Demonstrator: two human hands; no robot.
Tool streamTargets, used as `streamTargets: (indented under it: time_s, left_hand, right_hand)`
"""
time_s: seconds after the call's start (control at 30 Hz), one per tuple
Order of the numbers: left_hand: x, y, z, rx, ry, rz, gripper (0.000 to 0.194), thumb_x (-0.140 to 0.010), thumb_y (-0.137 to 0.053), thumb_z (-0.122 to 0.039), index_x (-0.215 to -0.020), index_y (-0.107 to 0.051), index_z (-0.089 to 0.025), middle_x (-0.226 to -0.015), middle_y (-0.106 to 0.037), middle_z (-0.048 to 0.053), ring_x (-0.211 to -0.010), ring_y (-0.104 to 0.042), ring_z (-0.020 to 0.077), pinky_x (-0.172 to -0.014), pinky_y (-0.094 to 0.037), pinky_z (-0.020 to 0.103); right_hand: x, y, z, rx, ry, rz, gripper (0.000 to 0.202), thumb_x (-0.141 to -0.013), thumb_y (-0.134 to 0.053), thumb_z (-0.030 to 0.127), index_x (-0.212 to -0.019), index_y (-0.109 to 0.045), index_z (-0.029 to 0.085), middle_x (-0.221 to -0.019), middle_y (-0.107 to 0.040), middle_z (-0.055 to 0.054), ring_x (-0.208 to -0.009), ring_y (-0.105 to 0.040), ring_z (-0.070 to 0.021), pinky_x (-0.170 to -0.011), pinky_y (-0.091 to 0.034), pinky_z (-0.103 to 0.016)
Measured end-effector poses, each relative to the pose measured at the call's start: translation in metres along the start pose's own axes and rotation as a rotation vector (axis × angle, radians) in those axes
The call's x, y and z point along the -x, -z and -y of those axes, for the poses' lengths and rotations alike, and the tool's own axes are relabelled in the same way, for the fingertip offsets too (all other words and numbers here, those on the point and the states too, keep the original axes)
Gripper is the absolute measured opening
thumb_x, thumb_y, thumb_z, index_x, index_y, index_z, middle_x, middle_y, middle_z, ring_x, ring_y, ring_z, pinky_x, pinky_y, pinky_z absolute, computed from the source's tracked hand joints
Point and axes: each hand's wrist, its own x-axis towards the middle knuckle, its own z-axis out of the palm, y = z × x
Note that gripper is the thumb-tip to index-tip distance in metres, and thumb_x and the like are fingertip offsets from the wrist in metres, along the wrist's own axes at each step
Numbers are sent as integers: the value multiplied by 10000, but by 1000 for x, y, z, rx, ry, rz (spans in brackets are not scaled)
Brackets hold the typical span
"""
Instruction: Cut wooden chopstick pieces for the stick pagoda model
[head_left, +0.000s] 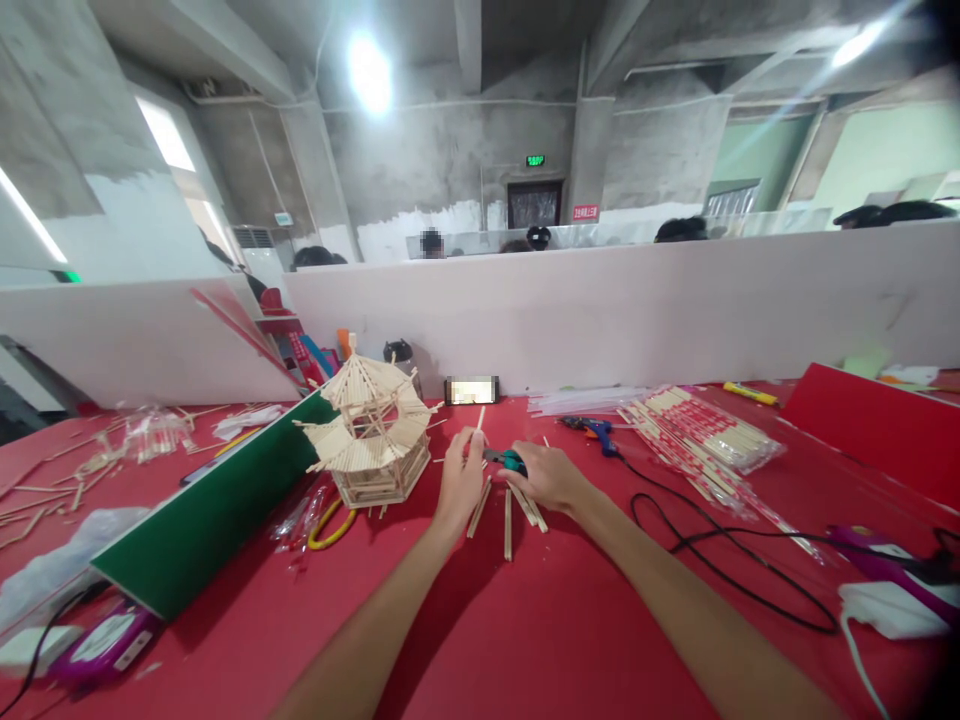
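Between the fingers of my left hand [460,470] is a thin wooden stick [481,418], pointing up and away from me. My right hand [551,474] is closed around the teal handles of small pliers or cutters [513,461], whose dark jaws reach toward the left hand. Whether the jaws touch the stick I cannot tell. Several short cut sticks [508,525] lie on the red table just below both hands. Left of my left hand stands a pavilion model [373,430] built of pale sticks, with a tiered roof.
A blue glue gun [596,432] trails a black cable [720,580] on the right. Packaged chopsticks [694,435] lie behind it. A phone [472,390] leans against the white partition [600,320]. A green board [217,510], yellow-handled scissors [330,528] and purple power strip [109,645] are left.
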Motion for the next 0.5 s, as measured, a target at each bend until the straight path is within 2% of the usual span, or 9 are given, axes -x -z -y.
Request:
streamTargets:
  time_s: [0.07,0.13,0.23,0.33,0.5]
  left_hand:
    - [-5,4,6,170,131,-33,288,-884,-538,-436,-728,-509,-195,-676,-486,-34,-581,-445,96,-528,-333,199]
    - [-10,10,12,364,291,-39,271,-840,-586,-444,-761,-507,-197,-684,-496,-45,-483,-382,63,-426,-237,180]
    - [-14,17,20,610,464,48,249,-809,-606,-420,-795,-494,-198,-673,-517,-57,-386,-250,31,-370,-145,177]
    - [-15,20,20,746,543,132,238,-796,-614,-387,-797,-470,-197,-637,-521,-62,-370,-217,26,-363,-157,178]
    - [-12,18,15,764,580,186,230,-823,-580,-394,-815,-460,-199,-623,-527,-49,-409,-302,40,-392,-202,179]
  right_hand:
    - [1,6,-6,20,-24,-5,427,-943,-387,583,-986,-541,187,-927,-653,-82,-822,-614,-215,-655,-325,-265]
    - [2,12,-14,46,-75,-32,434,-940,-390,586,-1014,-538,186,-956,-646,-87,-870,-607,-223,-679,-342,-266]
    - [7,15,-30,136,-208,-83,446,-948,-394,558,-1087,-533,157,-1029,-625,-128,-966,-585,-255,-761,-376,-296]
    - [13,9,-47,236,-390,-50,452,-942,-436,515,-1112,-549,111,-1106,-590,-187,-1052,-550,-304,-830,-397,-359]
    - [21,-4,-68,224,-533,106,509,-932,-443,503,-1129,-583,56,-1193,-531,-255,-1123,-518,-364,-870,-406,-460]
